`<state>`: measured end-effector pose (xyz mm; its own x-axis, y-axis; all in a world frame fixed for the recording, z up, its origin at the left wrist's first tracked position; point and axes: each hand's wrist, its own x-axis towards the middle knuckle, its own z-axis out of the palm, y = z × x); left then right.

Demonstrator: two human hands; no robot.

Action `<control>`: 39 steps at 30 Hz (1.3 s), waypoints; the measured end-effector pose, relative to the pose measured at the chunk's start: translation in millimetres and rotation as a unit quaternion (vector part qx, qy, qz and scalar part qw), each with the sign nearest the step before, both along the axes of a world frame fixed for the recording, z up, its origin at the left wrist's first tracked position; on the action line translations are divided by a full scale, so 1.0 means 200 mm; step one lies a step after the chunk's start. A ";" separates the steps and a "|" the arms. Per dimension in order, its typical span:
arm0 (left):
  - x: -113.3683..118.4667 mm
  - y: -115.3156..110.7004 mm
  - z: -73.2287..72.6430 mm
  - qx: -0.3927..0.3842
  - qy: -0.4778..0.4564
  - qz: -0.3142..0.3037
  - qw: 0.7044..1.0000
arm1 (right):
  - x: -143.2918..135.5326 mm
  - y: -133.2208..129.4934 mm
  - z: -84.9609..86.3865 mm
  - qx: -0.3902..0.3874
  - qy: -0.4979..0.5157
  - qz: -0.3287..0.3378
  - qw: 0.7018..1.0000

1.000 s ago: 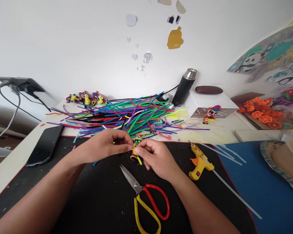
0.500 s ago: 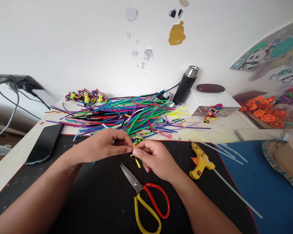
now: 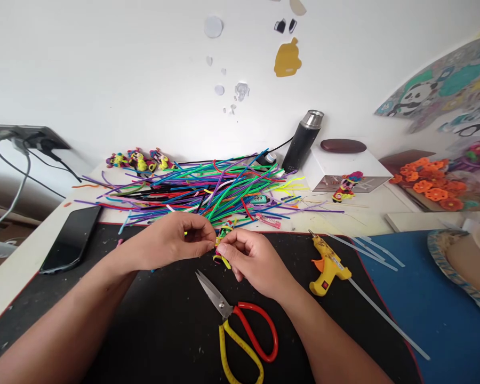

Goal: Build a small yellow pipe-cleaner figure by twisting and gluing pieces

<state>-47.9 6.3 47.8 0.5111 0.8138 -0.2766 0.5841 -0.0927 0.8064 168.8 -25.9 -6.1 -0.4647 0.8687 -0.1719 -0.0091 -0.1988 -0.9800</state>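
Note:
Between my hands is a small pipe-cleaner figure [image 3: 225, 230] in yellow, green, red and dark colours, partly covered by my fingers. My left hand [image 3: 186, 237] pinches it from the left with thumb and index finger. From the other side my right hand [image 3: 254, 261] grips it, thumb on top and the other fingers curled beneath. A yellow end of the figure sticks out below the fingertips. Just under my hands lie scissors [image 3: 221, 305] with one red and one yellow handle, on the black mat [image 3: 160, 330]. Behind the figure spreads a pile of coloured pipe cleaners [image 3: 208, 186].
A yellow glue gun [image 3: 327, 265] with a glue stick lies at right, near loose glue sticks [image 3: 378, 248]. A phone [image 3: 71, 239] is at left. Finished figures [image 3: 138, 159], a black flask [image 3: 303, 141], a white box [image 3: 352, 168] and another figure [image 3: 347, 186] stand at the back.
Both hands stay at nearly the same place. The figure has turned slightly between my fingers, and its yellow lower end sits a little higher. The camera view has shifted slightly.

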 end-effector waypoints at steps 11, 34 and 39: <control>0.07 -0.01 -0.05 -0.056 -0.126 0.100 0.985 | -0.01 0.00 0.00 0.012 0.026 -0.051 0.998; 0.07 -0.05 -0.08 0.290 -0.098 0.064 0.950 | -0.02 0.01 -0.01 -0.079 0.174 -0.077 0.978; 0.07 -0.05 -0.08 0.367 -0.097 0.025 0.925 | -0.02 0.01 -0.01 -0.090 0.174 -0.080 0.977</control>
